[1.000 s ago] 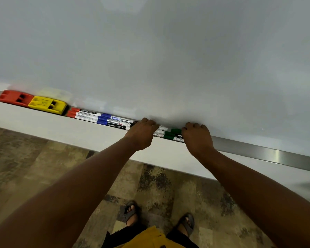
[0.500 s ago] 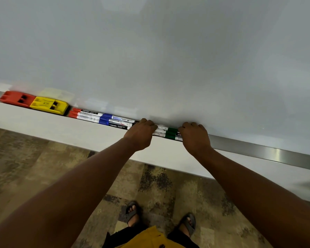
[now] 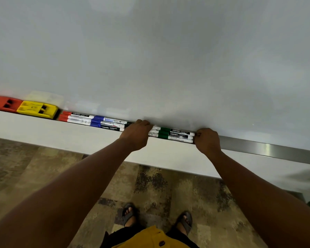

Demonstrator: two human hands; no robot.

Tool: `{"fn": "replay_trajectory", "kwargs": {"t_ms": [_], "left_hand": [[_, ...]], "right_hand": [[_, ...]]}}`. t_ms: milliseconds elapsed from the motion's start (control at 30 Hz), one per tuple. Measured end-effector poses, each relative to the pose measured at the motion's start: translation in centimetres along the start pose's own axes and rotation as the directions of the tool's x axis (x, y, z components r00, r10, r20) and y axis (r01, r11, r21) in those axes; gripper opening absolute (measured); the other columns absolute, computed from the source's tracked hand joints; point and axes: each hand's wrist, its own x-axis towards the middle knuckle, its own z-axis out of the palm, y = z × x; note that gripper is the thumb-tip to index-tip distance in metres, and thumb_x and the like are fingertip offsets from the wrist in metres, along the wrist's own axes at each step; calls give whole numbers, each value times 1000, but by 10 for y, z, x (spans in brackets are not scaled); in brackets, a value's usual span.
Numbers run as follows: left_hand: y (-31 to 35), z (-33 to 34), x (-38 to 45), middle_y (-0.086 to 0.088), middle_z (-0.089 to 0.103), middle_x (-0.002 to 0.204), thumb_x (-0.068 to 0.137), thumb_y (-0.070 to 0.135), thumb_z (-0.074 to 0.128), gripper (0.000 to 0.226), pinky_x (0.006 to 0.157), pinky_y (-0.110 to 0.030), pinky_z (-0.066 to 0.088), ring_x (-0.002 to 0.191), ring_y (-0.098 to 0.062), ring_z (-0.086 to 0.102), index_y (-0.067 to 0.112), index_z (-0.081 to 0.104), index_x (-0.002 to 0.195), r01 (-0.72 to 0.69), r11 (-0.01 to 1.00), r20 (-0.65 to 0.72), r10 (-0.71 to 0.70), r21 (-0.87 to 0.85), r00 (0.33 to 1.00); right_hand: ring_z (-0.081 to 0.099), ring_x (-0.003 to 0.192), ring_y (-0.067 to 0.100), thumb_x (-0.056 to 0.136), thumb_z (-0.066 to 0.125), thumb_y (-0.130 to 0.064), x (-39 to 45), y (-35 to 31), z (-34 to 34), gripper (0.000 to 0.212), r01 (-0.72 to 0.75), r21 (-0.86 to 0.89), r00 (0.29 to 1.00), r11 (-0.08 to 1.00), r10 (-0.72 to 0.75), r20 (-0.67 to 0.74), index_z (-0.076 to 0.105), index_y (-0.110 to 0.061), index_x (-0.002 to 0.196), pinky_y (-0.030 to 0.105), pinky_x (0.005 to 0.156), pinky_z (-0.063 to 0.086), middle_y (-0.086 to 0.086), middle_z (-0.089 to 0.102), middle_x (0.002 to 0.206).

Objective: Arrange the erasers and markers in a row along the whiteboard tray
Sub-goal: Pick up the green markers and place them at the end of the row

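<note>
On the whiteboard tray (image 3: 268, 149) a red eraser (image 3: 4, 103) and a yellow eraser (image 3: 37, 109) stand end to end at the far left. To their right lie red-capped markers (image 3: 73, 118), then blue-capped markers (image 3: 104, 123), then green-capped markers (image 3: 172, 135), stacked in threes. My left hand (image 3: 136, 136) curls over the markers between the blue and green groups and hides that stretch; a black cap peeks out at its left. My right hand (image 3: 207, 140) is a closed fist, knuckles against the right ends of the green markers.
The whiteboard (image 3: 168, 59) fills the upper view. Right of my right hand the metal tray runs bare to the frame edge. A white wall strip (image 3: 43, 133) sits below the tray, over patterned floor (image 3: 159, 185). My sandalled feet (image 3: 129, 215) stand beneath.
My right hand has slid to the right along the tray, uncovering the full length of the green markers. My left hand has stayed over the markers in the middle.
</note>
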Motion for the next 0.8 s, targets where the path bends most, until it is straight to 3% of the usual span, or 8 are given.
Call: {"fn": "replay_trajectory", "kwargs": {"t_ms": [200, 467, 800], "left_hand": [[-1, -1, 0, -7, 45, 142, 85, 5, 48, 56, 97, -41, 44, 124, -28, 44, 14, 41, 140, 11, 1000, 9, -11, 25, 1000], [0, 2, -1, -7, 46, 138, 85, 2, 48, 56, 93, -45, 49, 120, -29, 46, 15, 40, 139, 34, 999, 19, -35, 32, 999], [-3, 2, -3, -7, 46, 136, 90, 10, 50, 48, 90, -44, 50, 119, -29, 45, 14, 42, 137, 42, 999, 18, -43, 29, 999]], "right_hand": [[64, 94, 33, 84, 54, -4, 3, -4, 1, 24, -42, 115, 999, 992, 38, 36, 75, -8, 94, 28, 73, 42, 14, 72, 99], [64, 97, 31, 83, 54, -4, 2, -7, 1, 27, -81, 209, 997, 975, 79, 20, 75, -10, 100, 34, 85, 51, 12, 73, 104], [65, 93, 33, 83, 55, -4, -7, -6, 4, 25, -10, 156, 1000, 988, 14, -26, 76, -11, 94, 28, 75, 45, 12, 74, 98]]}}
